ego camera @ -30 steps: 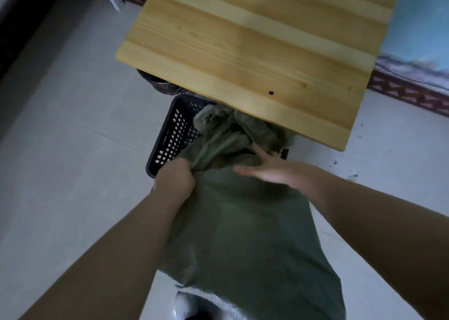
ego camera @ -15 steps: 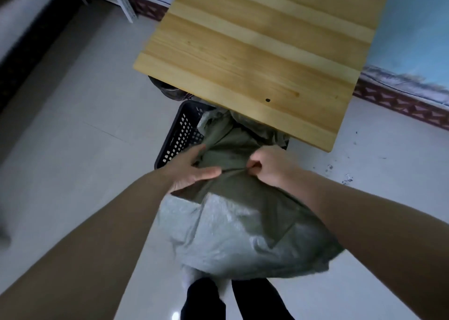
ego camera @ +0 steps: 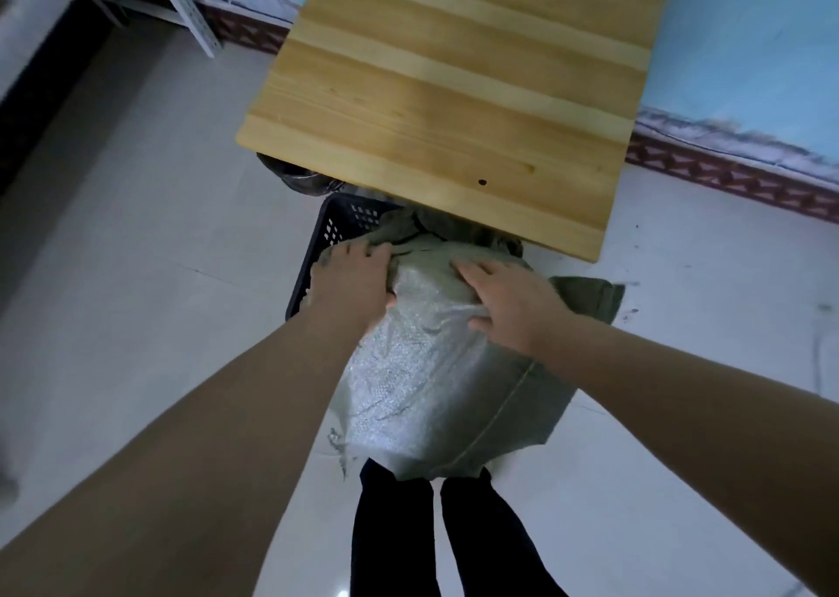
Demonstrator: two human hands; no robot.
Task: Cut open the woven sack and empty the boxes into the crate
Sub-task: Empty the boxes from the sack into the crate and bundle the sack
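Two dark trouser legs stand at the bottom of the view on the pale tiled floor, the person's own, seen from above. Just beyond them hangs the woven sack, grey-green, its silvery inner face showing across the near side and a stitched seam running down its right flank. Both bare forearms reach forward to its upper part. The left hand is closed around a bunched fold of sack at the top left edge, fingers curled into the fabric. The right hand lies spread over the top right of the sack, fingers pressing down and thumb hooked under a ridge of cloth, so it holds the material too. A loose flap of the sack sticks out to the right of that hand. The sack's far end droops into the black perforated crate, which sits on the floor partly under the wooden table. No boxes can be seen. Behind the table runs a blue wall with a patterned red skirting.
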